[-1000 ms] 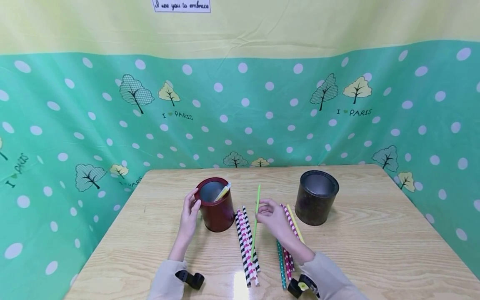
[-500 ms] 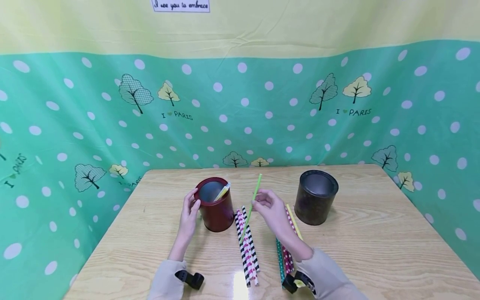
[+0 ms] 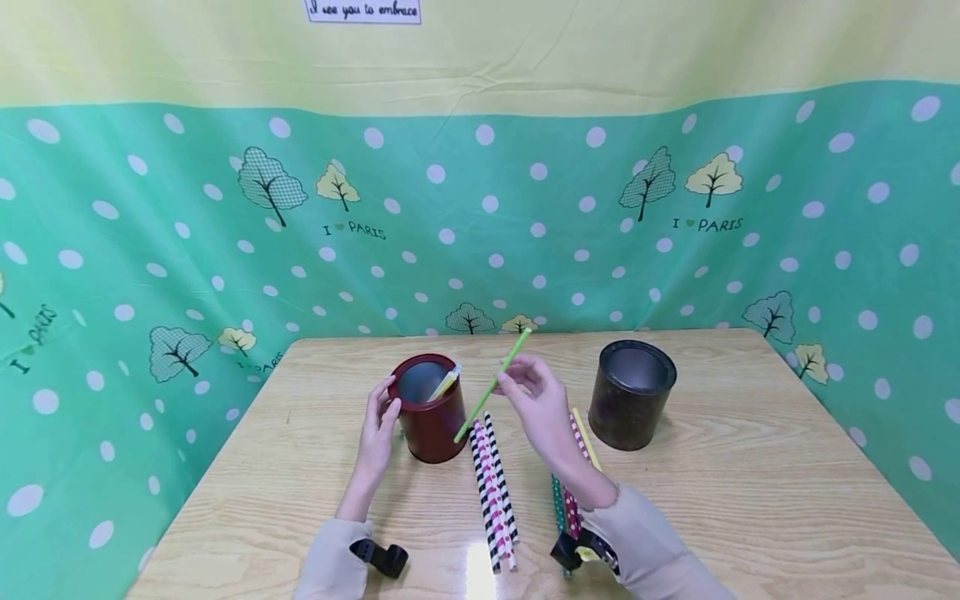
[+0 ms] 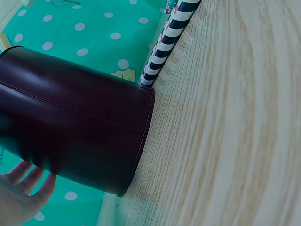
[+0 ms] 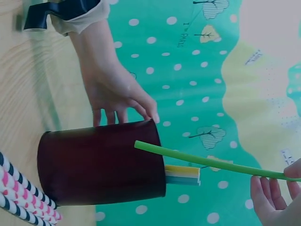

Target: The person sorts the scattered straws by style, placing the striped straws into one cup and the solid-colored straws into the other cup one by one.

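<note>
My right hand (image 3: 542, 410) pinches a plain lime-green drinking straw (image 3: 480, 406) near its middle. The straw slants, its upper end to the right and its lower end in front of the dark red can (image 3: 435, 435). At the can's left side, my left hand (image 3: 377, 442) holds it, thumb near the rim and fingers against the wall; some fingertips are hidden behind it in the right wrist view. The can stands upright, and a yellow straw (image 5: 182, 170) and a pale bluish one (image 5: 182, 180) stick out of its mouth.
Black-and-white striped straws (image 3: 501, 475) and pink-patterned ones lie right of the red can. Under my right forearm lie a green dotted straw (image 3: 558, 504), purple dotted straws (image 3: 573, 518) and a yellow straw (image 3: 584, 437). A dark can (image 3: 630, 410) stands at the right.
My right hand has moved up and left with the green straw, which has tilted from near upright so its lower end reaches the red can. The left hand stays in place.
</note>
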A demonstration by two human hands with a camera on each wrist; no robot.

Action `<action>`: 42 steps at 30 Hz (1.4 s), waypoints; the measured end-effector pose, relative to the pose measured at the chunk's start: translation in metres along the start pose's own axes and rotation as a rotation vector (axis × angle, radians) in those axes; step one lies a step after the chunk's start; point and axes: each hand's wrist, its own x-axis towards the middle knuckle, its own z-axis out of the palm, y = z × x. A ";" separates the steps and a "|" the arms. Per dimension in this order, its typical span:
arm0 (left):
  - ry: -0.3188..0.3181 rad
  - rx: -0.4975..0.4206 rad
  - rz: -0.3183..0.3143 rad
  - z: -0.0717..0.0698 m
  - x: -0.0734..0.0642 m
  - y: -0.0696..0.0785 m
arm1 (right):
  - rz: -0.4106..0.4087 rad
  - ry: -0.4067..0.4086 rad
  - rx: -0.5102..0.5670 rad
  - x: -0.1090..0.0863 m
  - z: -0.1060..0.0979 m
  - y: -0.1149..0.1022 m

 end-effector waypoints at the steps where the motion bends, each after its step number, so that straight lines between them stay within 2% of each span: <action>1: -0.001 0.000 0.000 0.000 0.000 0.000 | -0.017 0.001 0.009 0.001 0.001 -0.001; 5: -0.001 -0.002 0.000 0.000 0.001 -0.001 | -0.060 0.005 0.039 0.003 0.003 -0.006; 14: 0.007 -0.004 0.003 0.000 0.000 -0.001 | -0.076 0.004 0.068 0.009 0.011 -0.015; 21: 0.008 0.008 0.023 0.000 0.000 -0.001 | -0.146 -0.003 0.109 0.015 0.019 -0.018; 42: 0.017 0.026 -0.009 0.001 0.000 0.000 | -0.103 0.004 0.050 0.023 0.032 0.005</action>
